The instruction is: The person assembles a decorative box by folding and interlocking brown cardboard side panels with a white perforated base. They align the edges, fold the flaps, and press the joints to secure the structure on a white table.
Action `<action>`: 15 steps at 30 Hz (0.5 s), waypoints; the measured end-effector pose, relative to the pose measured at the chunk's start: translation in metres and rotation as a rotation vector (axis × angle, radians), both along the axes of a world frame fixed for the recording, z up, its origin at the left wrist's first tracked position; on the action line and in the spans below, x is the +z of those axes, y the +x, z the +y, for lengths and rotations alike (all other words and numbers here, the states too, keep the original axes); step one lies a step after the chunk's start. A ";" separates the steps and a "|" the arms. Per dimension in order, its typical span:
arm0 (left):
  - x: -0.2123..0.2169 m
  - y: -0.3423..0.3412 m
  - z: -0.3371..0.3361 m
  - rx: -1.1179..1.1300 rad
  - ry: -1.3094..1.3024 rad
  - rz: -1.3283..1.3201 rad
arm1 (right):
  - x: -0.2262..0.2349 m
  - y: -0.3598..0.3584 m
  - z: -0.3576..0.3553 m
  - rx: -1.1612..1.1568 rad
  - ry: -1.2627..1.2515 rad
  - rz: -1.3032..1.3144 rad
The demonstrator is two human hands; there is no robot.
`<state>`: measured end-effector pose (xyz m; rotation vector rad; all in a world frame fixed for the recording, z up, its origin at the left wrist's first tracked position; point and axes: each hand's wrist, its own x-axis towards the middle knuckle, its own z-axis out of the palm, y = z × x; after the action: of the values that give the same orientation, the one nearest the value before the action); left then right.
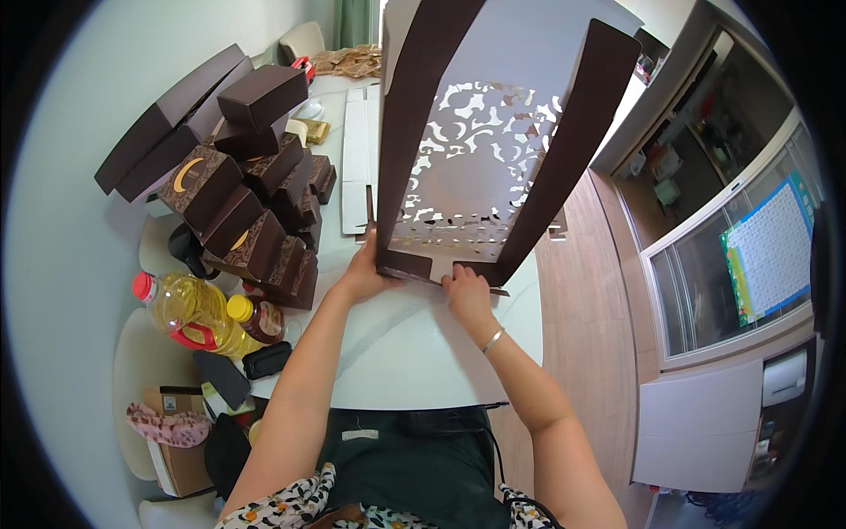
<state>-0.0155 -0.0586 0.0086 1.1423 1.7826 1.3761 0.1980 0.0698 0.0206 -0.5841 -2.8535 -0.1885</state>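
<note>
Item one: round white surface (414, 353), carrying everything below. Item two: tall dark-brown cardboard box blank with white cut-out patterned inner face (480, 150), standing upright at my near edge; I judge it light, stiff along the folds, flimsy at the lacework, best held by the bottom flaps. Item three: stacked brown gift boxes (256, 203), left. My left hand (363, 273) pinches the lower-left corner; my right hand (465, 289) presses the bottom flap.

Single head-worn fisheye view: directed steeply downward from above the white table (414, 353), close to it. Forearms are admitted from the lower edge; floor and cabinets are bent along the right rim.
</note>
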 end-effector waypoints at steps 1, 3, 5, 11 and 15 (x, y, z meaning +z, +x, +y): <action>-0.004 -0.001 0.000 -0.019 0.013 -0.024 | -0.006 -0.001 -0.004 0.001 0.039 0.013; -0.012 -0.005 0.000 -0.048 0.061 0.010 | -0.014 0.001 -0.007 -0.005 0.081 0.037; -0.017 -0.008 -0.003 -0.059 0.129 0.126 | -0.013 0.001 -0.012 -0.007 0.080 0.059; -0.017 -0.008 0.006 0.073 0.131 -0.426 | -0.021 0.001 -0.013 0.023 0.186 0.144; -0.048 -0.025 0.003 0.297 0.026 0.231 | -0.021 0.000 -0.012 0.068 0.130 0.207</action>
<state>-0.0402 -0.0556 -0.0395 1.1209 2.1757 1.4869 0.1980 0.0577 -0.0001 -0.4514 -2.6332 -0.2829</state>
